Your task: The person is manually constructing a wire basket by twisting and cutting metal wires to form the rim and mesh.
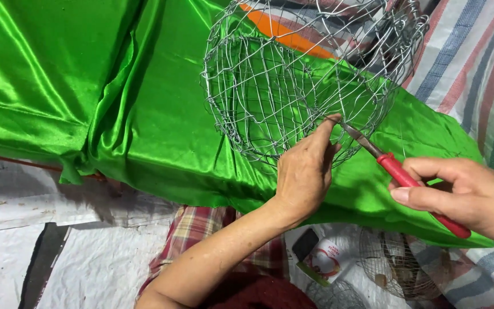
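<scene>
- just one head-worn view, looking steeply down from above the person's own forearms
- pretty close up, round wire-mesh cage (293,86) and shiny green satin cloth (87,86) fill most of it
</scene>
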